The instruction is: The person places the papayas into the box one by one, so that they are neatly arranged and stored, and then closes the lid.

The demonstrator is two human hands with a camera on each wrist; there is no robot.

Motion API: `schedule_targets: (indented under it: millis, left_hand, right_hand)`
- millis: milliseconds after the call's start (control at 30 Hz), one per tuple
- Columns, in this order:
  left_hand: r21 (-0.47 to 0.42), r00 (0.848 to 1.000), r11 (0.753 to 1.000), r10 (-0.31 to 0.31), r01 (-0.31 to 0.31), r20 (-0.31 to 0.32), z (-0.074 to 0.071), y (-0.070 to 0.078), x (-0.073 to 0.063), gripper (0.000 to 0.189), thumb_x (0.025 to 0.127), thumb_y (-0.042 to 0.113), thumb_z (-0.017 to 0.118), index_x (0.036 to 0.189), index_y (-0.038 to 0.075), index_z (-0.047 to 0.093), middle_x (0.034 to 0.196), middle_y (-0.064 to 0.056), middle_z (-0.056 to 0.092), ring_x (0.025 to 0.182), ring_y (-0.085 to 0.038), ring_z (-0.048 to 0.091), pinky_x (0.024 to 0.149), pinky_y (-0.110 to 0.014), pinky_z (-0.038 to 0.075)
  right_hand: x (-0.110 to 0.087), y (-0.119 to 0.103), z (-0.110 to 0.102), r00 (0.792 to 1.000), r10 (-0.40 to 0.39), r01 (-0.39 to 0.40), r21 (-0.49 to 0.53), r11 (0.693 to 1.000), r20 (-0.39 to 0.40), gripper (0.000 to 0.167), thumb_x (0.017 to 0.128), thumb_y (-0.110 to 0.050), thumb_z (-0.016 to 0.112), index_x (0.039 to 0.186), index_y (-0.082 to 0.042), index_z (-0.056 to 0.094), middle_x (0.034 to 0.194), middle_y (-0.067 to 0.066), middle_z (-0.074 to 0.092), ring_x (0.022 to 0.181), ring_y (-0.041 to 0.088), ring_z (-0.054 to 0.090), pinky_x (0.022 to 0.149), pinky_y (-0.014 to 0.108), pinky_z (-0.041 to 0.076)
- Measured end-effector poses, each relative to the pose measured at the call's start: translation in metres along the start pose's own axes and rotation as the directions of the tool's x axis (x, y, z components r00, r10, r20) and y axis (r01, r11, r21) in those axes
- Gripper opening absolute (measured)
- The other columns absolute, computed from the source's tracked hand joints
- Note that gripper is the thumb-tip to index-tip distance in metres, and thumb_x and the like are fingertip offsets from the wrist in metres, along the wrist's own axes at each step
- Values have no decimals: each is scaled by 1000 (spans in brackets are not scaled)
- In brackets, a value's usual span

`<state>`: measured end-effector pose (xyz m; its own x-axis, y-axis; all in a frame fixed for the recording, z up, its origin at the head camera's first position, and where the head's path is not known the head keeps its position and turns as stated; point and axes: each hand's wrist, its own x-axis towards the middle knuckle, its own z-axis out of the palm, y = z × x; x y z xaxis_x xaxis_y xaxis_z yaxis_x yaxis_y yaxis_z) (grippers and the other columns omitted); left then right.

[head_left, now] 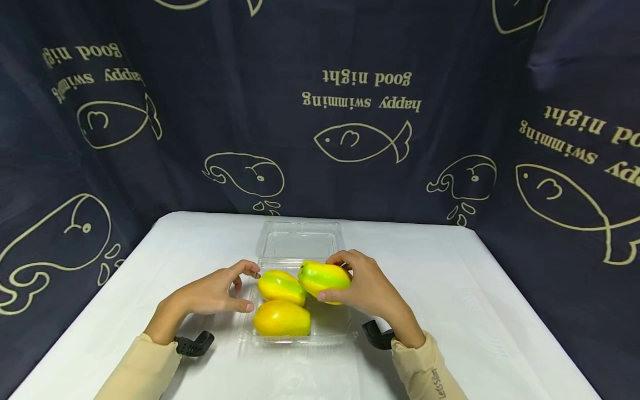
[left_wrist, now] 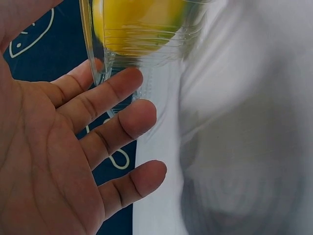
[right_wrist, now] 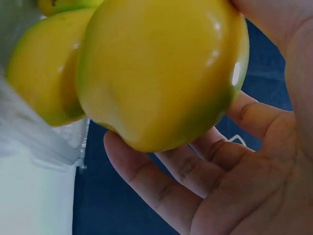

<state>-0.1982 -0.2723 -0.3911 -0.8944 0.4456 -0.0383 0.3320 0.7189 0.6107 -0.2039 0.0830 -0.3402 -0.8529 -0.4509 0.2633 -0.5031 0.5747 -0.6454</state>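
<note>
My right hand grips a glossy yellow-green papaya, thumb on its near side and fingers round its far right end. In the right wrist view that papaya fills the upper middle, with the fingers under it. Two more papayas lie in the left part of a clear plastic clamshell box: a greener one behind and a yellower one in front. My left hand holds nothing; its spread, loosely bent fingers are at the box's left wall, fingertips close to the rim in the left wrist view.
The box's transparent lid lies folded back behind its base. A white-covered table extends on both sides. Dark blue cloth printed with fish and whales hangs round the back and sides. Each wrist wears a black strap mount.
</note>
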Motion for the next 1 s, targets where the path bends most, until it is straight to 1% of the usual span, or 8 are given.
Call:
schedule_targets:
  millis: [233, 367, 467, 633, 733, 900, 1000]
  left_hand:
    - [2, 1000, 1000, -1, 1, 3, 0, 0, 1, 73, 81, 47, 80, 140, 23, 44, 134, 7, 56, 95, -20, 57, 76, -29, 46]
    - [-3, 1000, 1000, -7, 7, 0, 0, 1, 1, 70, 81, 47, 79, 138, 27, 44, 134, 7, 56, 95, -20, 57, 75, -29, 46]
    - [-5, 1000, 1000, -11, 11, 0, 0, 1, 1, 68, 81, 47, 79, 136, 31, 44, 134, 8, 56, 95, -20, 58, 74, -29, 46]
    - [-14, 1000, 1000, -4, 4, 4, 0, 2, 1, 71, 81, 47, 79, 139, 26, 44, 134, 7, 55, 95, -21, 57, 75, -29, 46]
    - [-11, 1000, 1000, -1, 1, 5, 0, 2, 2, 72, 81, 46, 79, 140, 23, 44, 134, 6, 55, 95, -21, 57, 76, -28, 46]
    - [-11, 1000, 1000, 1, -1, 1, 1, 3, 1, 70, 81, 45, 79, 139, 23, 45, 133, 7, 56, 95, -21, 57, 75, -28, 45]
    - [-11, 1000, 1000, 3, -3, 0, 0, 3, 1, 69, 81, 45, 79, 138, 24, 45, 133, 7, 56, 95, -21, 58, 74, -28, 45]
  right_hand:
    - [-7, 5, 7, 1000, 4, -4, -11, 1000, 18, 59, 67, -42, 92, 117, -23, 66, 111, -13, 64, 98, 7, 59, 85, 28, 53]
    - [-10, 4, 10, 1000, -10, 11, -27, 1000, 28, 61, 66, -43, 92, 117, -22, 66, 109, -12, 63, 95, 6, 57, 83, 27, 52]
    - [-13, 3, 12, 999, -26, 28, -37, 999, 41, 61, 67, -44, 92, 116, -22, 65, 111, -12, 62, 95, 5, 57, 83, 26, 52]
    - [-16, 2, 15, 998, -38, 40, -51, 998, 41, 62, 66, -45, 92, 116, -20, 65, 115, -11, 63, 97, 5, 57, 84, 26, 52]
    - [-17, 1, 16, 998, -26, 29, -53, 998, 63, 62, 67, -46, 92, 116, -19, 65, 114, -10, 62, 96, 7, 57, 83, 27, 52]
    - [-19, 0, 18, 993, -12, 20, -68, 998, 115, 59, 67, -46, 91, 113, -21, 65, 108, -10, 61, 93, 9, 56, 79, 26, 50]
    - [-19, 1, 20, 991, -11, 23, -92, 995, 132, 59, 67, -48, 91, 112, -20, 64, 109, -9, 61, 92, 9, 56, 77, 25, 49]
